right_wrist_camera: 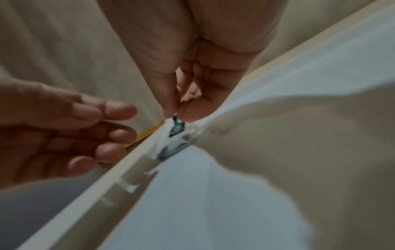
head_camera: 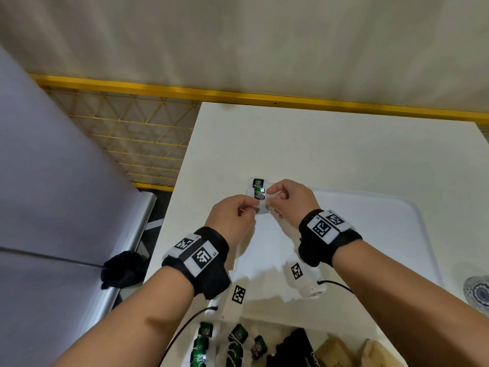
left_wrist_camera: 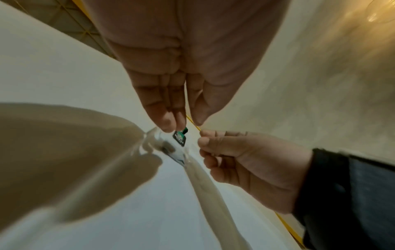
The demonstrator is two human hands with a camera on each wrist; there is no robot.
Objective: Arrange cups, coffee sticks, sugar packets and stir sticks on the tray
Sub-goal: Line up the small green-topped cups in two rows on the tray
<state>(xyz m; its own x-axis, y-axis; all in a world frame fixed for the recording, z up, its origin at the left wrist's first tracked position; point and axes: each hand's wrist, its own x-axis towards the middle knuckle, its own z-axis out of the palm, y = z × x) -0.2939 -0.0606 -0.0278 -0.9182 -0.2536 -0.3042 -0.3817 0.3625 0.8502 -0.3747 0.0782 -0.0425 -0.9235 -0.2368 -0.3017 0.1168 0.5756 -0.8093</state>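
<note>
A white packet with a green label [head_camera: 259, 194] hangs just above the far left corner of the white tray [head_camera: 397, 207]. My right hand [head_camera: 275, 200] pinches its right edge between thumb and forefinger; the right wrist view shows that pinch at the packet [right_wrist_camera: 177, 126]. My left hand [head_camera: 246, 210] is at the packet's near left edge with loosely bent fingers [left_wrist_camera: 169, 123]. The right wrist view shows a gap between them and the packet. A second, like packet [head_camera: 258, 182] lies flat just beyond.
Along the table's near edge lie several green-and-white packets [head_camera: 205, 340], black packets [head_camera: 296, 345] and brown packets [head_camera: 333, 350]. A blue-patterned cup [head_camera: 479, 292] stands at the right edge. Yellow mesh fencing [head_camera: 127, 133] runs past the table's left side.
</note>
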